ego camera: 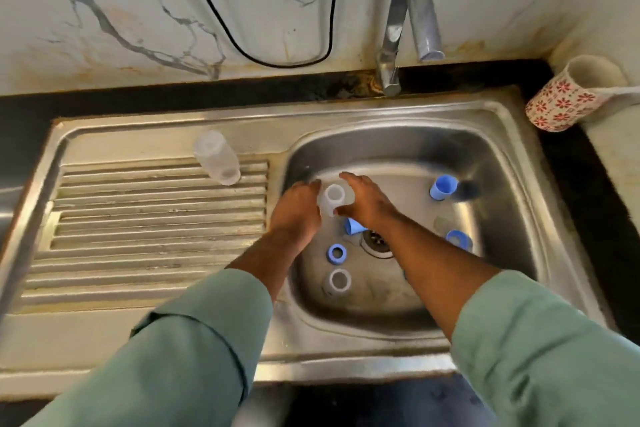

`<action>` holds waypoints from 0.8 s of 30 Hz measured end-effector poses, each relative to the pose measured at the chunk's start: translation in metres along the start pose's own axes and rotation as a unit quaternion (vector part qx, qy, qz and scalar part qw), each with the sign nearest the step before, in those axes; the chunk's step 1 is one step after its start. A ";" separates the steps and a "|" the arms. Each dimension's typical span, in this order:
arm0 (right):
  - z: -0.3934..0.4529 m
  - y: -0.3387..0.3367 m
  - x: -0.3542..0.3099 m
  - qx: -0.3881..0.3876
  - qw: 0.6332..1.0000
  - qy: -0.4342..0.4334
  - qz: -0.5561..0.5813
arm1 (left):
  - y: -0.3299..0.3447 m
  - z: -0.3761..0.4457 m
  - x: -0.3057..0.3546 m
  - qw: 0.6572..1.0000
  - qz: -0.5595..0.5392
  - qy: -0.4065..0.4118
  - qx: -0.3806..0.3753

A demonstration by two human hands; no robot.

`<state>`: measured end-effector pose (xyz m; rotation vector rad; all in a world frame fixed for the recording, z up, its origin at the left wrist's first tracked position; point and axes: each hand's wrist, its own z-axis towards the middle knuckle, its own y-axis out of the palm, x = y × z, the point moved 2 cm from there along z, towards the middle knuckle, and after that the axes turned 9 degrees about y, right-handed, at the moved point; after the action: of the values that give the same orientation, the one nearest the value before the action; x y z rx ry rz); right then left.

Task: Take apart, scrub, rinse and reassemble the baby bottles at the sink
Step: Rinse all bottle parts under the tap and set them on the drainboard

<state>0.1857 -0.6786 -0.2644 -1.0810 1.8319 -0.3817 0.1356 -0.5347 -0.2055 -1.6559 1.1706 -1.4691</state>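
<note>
Sleeved forearms reach into the steel sink. Left hand and right hand jointly hold the clear plastic bottle body, mouth up, tilted; the grip encloses it. Blue ring lies just nearer, left hand closer.

A home kitchen: a stainless steel sink with a ribbed draining board to its left, a curved chrome tap behind it against marble-patterned wall tiles, and a red-flowered ceramic mug to its right.
</note>
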 end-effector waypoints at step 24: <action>-0.028 -0.120 0.028 0.124 0.922 -0.142 0.338 | -0.070 0.167 0.130 0.965 -0.212 -0.059 0.145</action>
<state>0.2188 -0.7735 -0.1881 -0.2677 1.7115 -0.0331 0.3117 -0.6410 -0.1194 -1.8231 0.5196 -1.6730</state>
